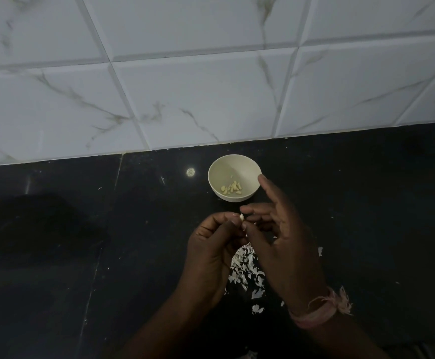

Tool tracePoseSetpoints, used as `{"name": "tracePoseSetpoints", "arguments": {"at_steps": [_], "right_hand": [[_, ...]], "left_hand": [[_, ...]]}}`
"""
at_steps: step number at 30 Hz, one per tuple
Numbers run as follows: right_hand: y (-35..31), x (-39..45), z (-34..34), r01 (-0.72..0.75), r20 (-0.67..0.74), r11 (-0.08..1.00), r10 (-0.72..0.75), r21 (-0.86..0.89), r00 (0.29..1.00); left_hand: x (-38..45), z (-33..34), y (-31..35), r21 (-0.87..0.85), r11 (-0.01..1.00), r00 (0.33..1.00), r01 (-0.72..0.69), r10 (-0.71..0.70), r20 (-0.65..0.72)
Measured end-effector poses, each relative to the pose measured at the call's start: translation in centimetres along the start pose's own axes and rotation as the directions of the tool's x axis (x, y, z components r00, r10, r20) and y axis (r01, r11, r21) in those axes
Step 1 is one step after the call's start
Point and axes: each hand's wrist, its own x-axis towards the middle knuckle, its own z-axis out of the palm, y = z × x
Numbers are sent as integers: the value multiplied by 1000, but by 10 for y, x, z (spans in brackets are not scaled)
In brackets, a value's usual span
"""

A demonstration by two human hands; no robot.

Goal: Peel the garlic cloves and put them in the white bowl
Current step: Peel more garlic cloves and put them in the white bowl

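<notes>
no text, label, brand, number or sign can be read anywhere, neither on the white bowl (234, 177) nor around it.

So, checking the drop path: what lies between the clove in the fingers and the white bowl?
Head view: only bare black countertop between the garlic clove and white bowl.

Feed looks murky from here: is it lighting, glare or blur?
Head view: dim overall; one small glare spot on the black counter left of the white bowl; broad shadow at left; hands and garlic clove slightly soft; wall tile lines slant.
</notes>
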Motion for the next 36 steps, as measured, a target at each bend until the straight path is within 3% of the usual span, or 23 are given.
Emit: {"name": "tracePoseSetpoints", "arguments": {"at_steps": [10, 19, 26, 31, 36], "right_hand": [[-1, 4, -3, 55, -15, 997, -55, -46, 998], [1, 10, 5, -196, -38, 966, 206, 169, 978], [4, 10, 12, -233, -85, 962, 246, 142, 966], [6, 12, 14, -247, -124, 950, 273, 194, 954], [6, 16, 11, -239, -127, 946, 271, 222, 954]], "left_hand": [[2, -7, 2, 186, 976, 989, -110, 126, -76], [-4, 1, 9, 454, 849, 951, -268, 310, -18], [-3, 0, 5, 601, 743, 927, -296, 375, -7], [-1, 0, 6, 629, 725, 935, -282, 356, 9], [2, 2, 6, 572, 777, 950, -263, 313, 11]]}}
